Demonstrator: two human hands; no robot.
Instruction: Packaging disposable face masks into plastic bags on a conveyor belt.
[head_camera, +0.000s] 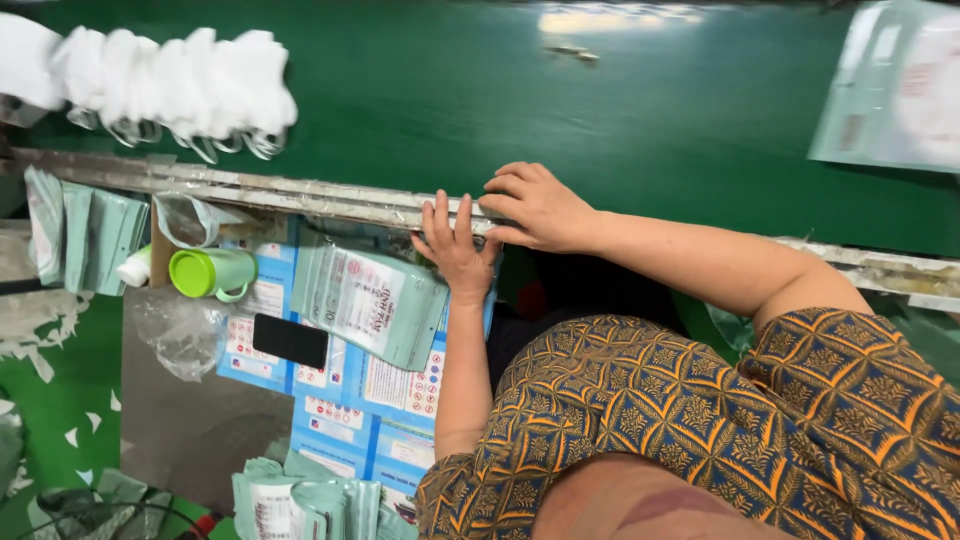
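Both hands at the belt edge

Left hand (455, 245) flat, fingers spread, on the worn metal rail (300, 195). Right hand (540, 208) at its 2 o'clock, fingers curled on the same rail, holding nothing. Pale green packet (375, 300) lies at 8 o'clock, near the left hand.

Light: you worked under bright, even overhead light.
Glare: a white patch shone on the green belt (600, 100), at its far edge.
Blur: the pale pouch (895, 85) at the belt's right end was smeared.
Shadows: it was dark just below the belt's near rail (300, 195).
Focus: your hands stayed sharp.
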